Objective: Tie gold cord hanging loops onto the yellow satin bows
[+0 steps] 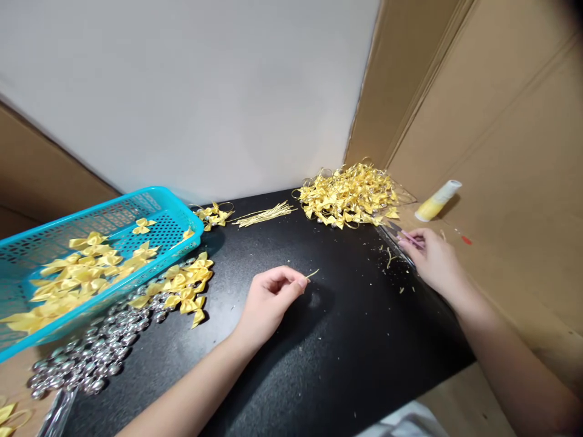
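My left hand (279, 294) is closed in a pinch over the middle of the black tabletop. A short end of yellow cord (312, 274) sticks out past its fingertips; the rest is hidden in the hand. At the table's right edge, my right hand (435, 258) is closed around pink-handled scissors (412, 238), whose dark blades point toward a heap of yellow ribbon bows (350, 197) with cord loops. Beyond my left hand lies a bundle of cut yellow cords (266, 214). Small cord scraps (390, 258) are scattered near the scissors.
A turquoise plastic basket (194, 233) with loose yellow bows stands at the left. Silver beads (98, 346) and more bows (189, 288) lie beside it. A white and yellow tube (438, 200) stands at the right, by the cardboard wall (510, 152).
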A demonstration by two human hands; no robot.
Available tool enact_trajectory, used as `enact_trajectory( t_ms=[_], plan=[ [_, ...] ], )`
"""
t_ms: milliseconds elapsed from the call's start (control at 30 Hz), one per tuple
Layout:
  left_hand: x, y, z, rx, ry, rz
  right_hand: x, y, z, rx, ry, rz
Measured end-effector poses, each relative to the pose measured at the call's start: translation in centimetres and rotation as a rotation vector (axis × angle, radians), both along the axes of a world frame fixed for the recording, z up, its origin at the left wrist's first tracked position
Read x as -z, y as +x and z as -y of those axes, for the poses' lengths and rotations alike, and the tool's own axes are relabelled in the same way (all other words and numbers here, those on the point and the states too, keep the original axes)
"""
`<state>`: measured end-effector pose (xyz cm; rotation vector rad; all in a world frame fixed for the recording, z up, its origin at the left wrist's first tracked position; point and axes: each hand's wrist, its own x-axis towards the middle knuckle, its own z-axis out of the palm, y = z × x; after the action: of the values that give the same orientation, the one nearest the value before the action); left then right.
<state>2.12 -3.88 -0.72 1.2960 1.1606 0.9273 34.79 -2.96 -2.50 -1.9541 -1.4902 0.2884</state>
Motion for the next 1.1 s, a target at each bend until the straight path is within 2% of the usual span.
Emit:
enact_trajectory(
  t_ms=[33,67,133,200,267,367,500,1100],
  plan=[
    [0.0,0.0,0.0,-0.001,0.001,-0.002,-0.6,-1.4,0.7,-0.071,0.016,-0.215],
    [0.0,0.0,0.0,-0.004,0.004,-0.003,-1.2,-3.0,1.6,-0.177,-0.037,-0.395],
    [-0.1,0.0,-0.1,-0.012,0.006,-0.008,-1.9,-6.5,3.1,-0.377,-0.217,-0.647],
    [-0.2,0.0,-0.1,-0.018,0.002,-0.013,-2.1,-9.6,4.3,-0.513,-0.347,-0.856],
    [-0.1,0.0,-0.1,-0.014,-0.009,-0.015,-1.7,-11.7,4.9,-0.549,-0.407,-1.042],
    [0.0,0.1,-0.1,0.002,-0.023,-0.012,-1.0,-13.0,5.2,-0.549,-0.447,-1.223],
    [0.2,0.1,-0.1,0.021,-0.043,-0.014,-0.9,-13.1,5.1,-0.535,-0.445,-1.299],
    [0.0,0.3,0.1,0.033,-0.067,-0.017,-1.0,-13.0,5.0,-0.483,-0.442,-1.317]
  ],
)
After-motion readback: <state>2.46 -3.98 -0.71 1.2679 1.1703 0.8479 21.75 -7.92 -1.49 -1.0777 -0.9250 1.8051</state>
